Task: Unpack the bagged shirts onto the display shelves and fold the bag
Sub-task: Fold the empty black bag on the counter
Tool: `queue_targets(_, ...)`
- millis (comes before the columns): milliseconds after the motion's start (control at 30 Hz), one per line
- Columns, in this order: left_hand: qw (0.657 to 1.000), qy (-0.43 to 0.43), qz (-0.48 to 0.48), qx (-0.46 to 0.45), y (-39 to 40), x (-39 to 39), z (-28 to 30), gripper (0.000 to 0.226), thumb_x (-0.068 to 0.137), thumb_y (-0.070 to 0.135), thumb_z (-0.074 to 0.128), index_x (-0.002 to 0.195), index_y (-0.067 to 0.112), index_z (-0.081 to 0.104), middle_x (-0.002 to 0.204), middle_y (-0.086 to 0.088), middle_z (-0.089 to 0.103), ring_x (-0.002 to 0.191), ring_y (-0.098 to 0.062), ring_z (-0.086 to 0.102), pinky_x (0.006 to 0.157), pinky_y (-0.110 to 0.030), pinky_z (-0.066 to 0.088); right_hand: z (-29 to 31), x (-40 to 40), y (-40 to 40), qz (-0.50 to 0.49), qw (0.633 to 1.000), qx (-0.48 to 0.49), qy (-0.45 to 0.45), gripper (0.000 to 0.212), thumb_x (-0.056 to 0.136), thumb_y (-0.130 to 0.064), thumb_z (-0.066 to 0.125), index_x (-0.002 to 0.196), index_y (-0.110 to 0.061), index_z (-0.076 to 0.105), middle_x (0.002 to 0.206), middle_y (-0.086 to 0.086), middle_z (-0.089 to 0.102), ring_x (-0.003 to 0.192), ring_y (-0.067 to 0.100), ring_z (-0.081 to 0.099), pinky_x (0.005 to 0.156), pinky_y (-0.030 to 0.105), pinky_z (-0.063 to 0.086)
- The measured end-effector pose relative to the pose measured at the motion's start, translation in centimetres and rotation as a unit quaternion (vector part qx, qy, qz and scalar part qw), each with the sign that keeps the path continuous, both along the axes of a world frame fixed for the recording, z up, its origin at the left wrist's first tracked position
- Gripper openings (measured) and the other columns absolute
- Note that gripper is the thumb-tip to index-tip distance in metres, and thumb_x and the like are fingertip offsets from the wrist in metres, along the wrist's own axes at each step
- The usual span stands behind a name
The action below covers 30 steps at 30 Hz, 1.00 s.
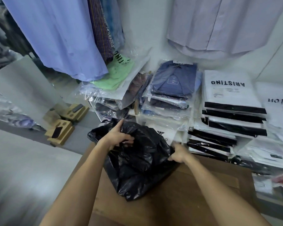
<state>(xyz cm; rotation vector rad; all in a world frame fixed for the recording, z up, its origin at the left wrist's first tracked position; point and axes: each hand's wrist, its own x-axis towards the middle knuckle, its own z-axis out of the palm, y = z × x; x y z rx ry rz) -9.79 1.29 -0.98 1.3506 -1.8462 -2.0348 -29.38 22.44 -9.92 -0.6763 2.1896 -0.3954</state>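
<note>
A crumpled black plastic bag [137,163] lies on a brown cardboard surface [194,193] in front of me. My left hand [119,136] grips the bag's upper left part, fingers curled into the plastic. My right hand [178,153] holds the bag's right edge, fingers tucked under it. What the bag contains is hidden. Behind it, packed shirts sit in stacks: a navy shirt pile [171,85], white and black ARISTINO packs [230,101], and a green shirt pack [116,74].
Shirts hang above: a blue one [59,38] at left, a pale one [219,25] at right. Cardboard inserts [60,131] lie on the grey floor at left. More clear-wrapped packs [268,155] crowd the right side.
</note>
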Motion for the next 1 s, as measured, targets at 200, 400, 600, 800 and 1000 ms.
queue_targets(200, 0.984, 0.080, 0.122, -0.098, 1.1, -0.1, 4.8, 0.066, 0.091, 0.004, 0.072, 0.148, 0.025, 0.047, 0.075, -0.007, 0.060, 0.051, -0.013, 0.054, 0.052, -0.029, 0.056, 0.9, -0.4, 2.8, -0.006, 0.991, -0.117, -0.059, 0.018, 0.081, -0.021, 0.077, 0.096, -0.029, 0.074, 0.109, -0.003, 0.070, 0.108, 0.020, 0.063, 0.091, 0.028, 0.047)
queue_targets(400, 0.957, 0.208, 0.200, -0.026, 1.7, 1.6, 9.6, 0.055, 0.096, 0.015, 0.068, 0.147, 0.023, 0.048, 0.091, -0.001, 0.065, 0.054, -0.007, 0.056, 0.055, -0.024, 0.055, 3.9, 0.0, 4.2, -0.044, 0.964, -0.231, -0.122, 0.014, 0.097, -0.020, 0.058, 0.087, -0.014, 0.066, 0.081, -0.001, 0.068, 0.077, 0.016, 0.064, 0.073, 0.035, 0.049)
queue_targets(600, 0.987, 0.156, 0.002, -0.049, 1.6, 3.3, 9.6, 0.093, 0.087, -0.012, 0.066, 0.144, 0.057, 0.041, 0.110, 0.003, 0.074, 0.095, -0.022, 0.072, 0.088, -0.047, 0.059, 6.1, -2.0, 5.5, -0.008, 0.957, -0.287, -0.037, 0.046, 0.092, -0.059, 0.061, 0.085, -0.015, 0.048, 0.080, 0.000, 0.045, 0.072, 0.014, 0.046, 0.067, 0.031, 0.035)
queue_targets(800, 0.975, 0.183, 0.118, -0.038, -0.7, 0.3, 5.9, 0.039, 0.093, -0.009, 0.061, 0.129, 0.007, 0.066, 0.103, -0.010, 0.072, 0.077, -0.013, 0.064, 0.062, -0.016, 0.051, 6.3, -3.3, 6.3, 0.105, 0.986, -0.111, -0.064, 0.103, 0.051, -0.066, 0.092, 0.139, -0.031, 0.052, 0.137, -0.014, 0.054, 0.125, 0.010, 0.052, 0.111, 0.035, 0.042)
queue_targets(1000, 0.971, 0.192, 0.137, 0.033, -3.8, 0.8, 2.8, 0.025, 0.100, -0.004, 0.052, 0.121, 0.003, 0.064, 0.099, -0.008, 0.072, 0.084, -0.015, 0.070, 0.064, -0.021, 0.059, 3.4, -1.1, 7.2, 0.113, 0.990, -0.053, -0.067, 0.084, 0.053, -0.073, 0.085, 0.121, -0.026, 0.072, 0.126, -0.008, 0.066, 0.119, 0.013, 0.059, 0.100, 0.030, 0.047)
